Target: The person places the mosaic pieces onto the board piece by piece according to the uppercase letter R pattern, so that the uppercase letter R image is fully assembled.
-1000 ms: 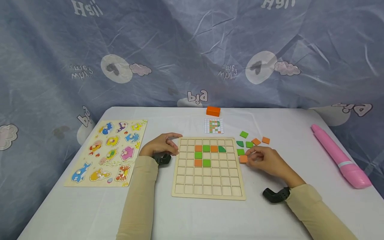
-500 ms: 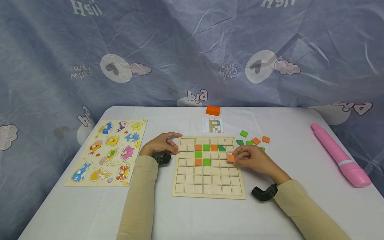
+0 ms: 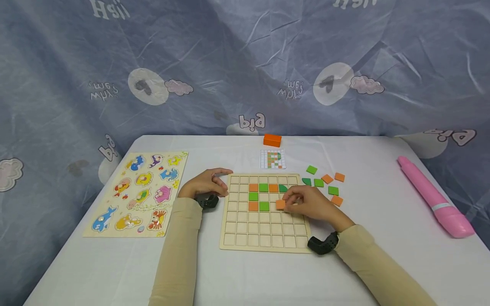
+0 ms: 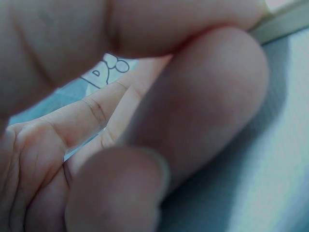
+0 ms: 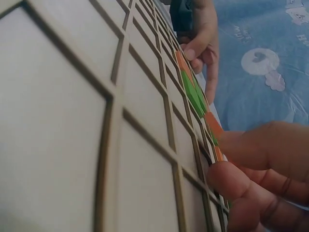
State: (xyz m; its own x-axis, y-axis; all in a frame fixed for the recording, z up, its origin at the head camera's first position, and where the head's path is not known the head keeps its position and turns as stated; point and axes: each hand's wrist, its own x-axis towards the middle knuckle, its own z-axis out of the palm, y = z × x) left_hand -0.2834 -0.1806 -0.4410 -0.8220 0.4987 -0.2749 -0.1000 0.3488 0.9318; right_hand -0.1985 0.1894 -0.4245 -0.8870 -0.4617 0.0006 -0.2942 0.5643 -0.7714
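My right hand [image 3: 309, 203] pinches an orange square tile [image 3: 280, 205] between thumb and fingertips, close over the wooden grid board [image 3: 252, 229]. In the right wrist view the orange tile [image 5: 213, 124] shows at the fingertips, with the board's grooves stretching past. Orange and green square tiles and a dark green quarter-round tile [image 3: 282, 188] sit in the board's upper cells. Along the board's left edge rests my left hand [image 3: 204, 183], its index finger reaching to the top corner. The left wrist view is filled by loosely bent fingers [image 4: 207, 92], with nothing held among them.
Several loose green and orange tiles [image 3: 333, 190] lie right of the board. Behind it are a pattern card [image 3: 273, 159] and an orange block [image 3: 272, 140]. An animal puzzle board [image 3: 130, 195] lies at left, a pink cylindrical object [image 3: 434, 197] at right.
My right hand has carried the orange tile leftward from the board's right edge to over its cells, uncovering loose tiles behind it. The left hand stays put.
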